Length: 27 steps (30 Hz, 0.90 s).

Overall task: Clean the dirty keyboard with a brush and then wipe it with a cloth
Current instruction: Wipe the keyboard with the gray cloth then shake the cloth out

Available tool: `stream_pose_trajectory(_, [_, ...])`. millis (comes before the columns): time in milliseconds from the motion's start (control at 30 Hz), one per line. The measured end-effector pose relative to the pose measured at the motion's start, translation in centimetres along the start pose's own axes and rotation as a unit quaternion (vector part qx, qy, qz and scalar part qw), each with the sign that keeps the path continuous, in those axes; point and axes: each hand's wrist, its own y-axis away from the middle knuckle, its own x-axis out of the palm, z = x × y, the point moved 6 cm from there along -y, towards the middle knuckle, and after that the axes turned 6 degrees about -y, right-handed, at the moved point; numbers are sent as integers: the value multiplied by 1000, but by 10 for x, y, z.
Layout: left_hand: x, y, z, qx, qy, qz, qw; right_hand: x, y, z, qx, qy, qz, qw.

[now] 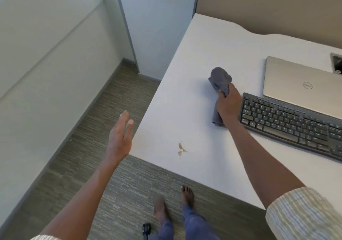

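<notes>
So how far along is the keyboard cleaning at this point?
Brushing cannot be confirmed: no brush shows. In hand: the right hand grips the grey cloth on the desk, left of the keyboard. The left hand is open, off the desk. Wiping remains.

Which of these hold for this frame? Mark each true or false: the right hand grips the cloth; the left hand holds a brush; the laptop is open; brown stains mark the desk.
1. The right hand grips the grey cloth. True.
2. The left hand holds a brush. False: it is open, holding nothing.
3. The laptop is open. False: its lid is shut, behind the keyboard.
4. Brown stains mark the desk. True.
</notes>
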Motion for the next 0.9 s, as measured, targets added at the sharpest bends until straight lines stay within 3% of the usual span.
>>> stream_pose_trajectory(67, [3, 0, 3, -4, 19, 4, 1000, 21, -23, -21, 18, 75, 95, 992])
stream_pose_trajectory(133, [4, 2, 7, -10, 36, 9, 999, 45, -35, -19, -21, 152, 159, 975])
stream_pose_trajectory(233, [2, 5, 17, -23, 55, 9, 998, 81, -31, 10, -93, 170, 222, 955])
stream_pose_trajectory(433, [-8, 16, 28, -45, 50, 7, 998, 123, 63, 74, -240, -2, 341, 909])
stream_pose_trajectory(533, [-12, 22, 31, -45, 50, 2, 998, 107, 92, 78, -195, -57, 380, 903])
stream_pose_trajectory(600, [-13, 27, 34, -41, 56, -1, 998, 85, 94, 72, -126, -73, 346, 927])
stream_pose_trajectory(733, [-14, 40, 40, -48, 69, -10, 996, 20, 101, 49, -64, -15, 178, 982])
stream_pose_trajectory(900, [-19, 52, 43, -51, 74, -8, 996, -3, 166, 8, 2, 96, 99, 990])
